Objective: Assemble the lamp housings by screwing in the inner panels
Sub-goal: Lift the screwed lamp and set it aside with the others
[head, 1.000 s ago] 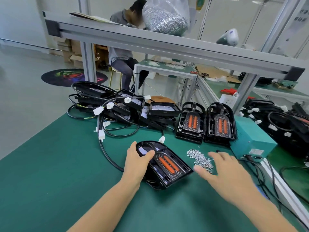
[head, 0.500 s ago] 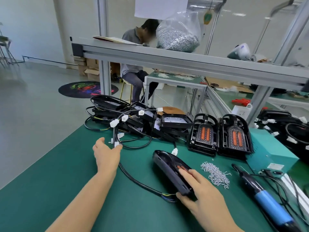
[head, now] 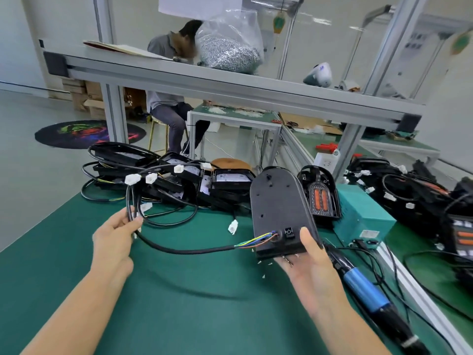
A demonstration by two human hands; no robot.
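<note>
My right hand [head: 311, 267] holds a black lamp housing [head: 279, 211] upright above the green bench, its flat back facing me, thumb on its lower right corner. A black cable [head: 186, 249] with coloured wires runs from the housing's base to my left hand [head: 115, 239], which grips the cable's loops. A white connector [head: 233, 226] hangs from the cable. An assembled housing with orange panels [head: 321, 196] stands behind. A few loose screws [head: 266, 263] lie under the held housing.
A blue-handled electric screwdriver [head: 363, 285] lies at the right beside a teal box [head: 361, 213]. Stacked black housings with tangled cables [head: 166, 175] fill the bench's back left, more sit at the far right [head: 422, 190]. An aluminium shelf beam [head: 204, 80] carries a bag of screws [head: 230, 47].
My right hand has lifted the housing off the bench and turned its back towards me. My left hand has taken hold of the cable. The view has tilted up.
</note>
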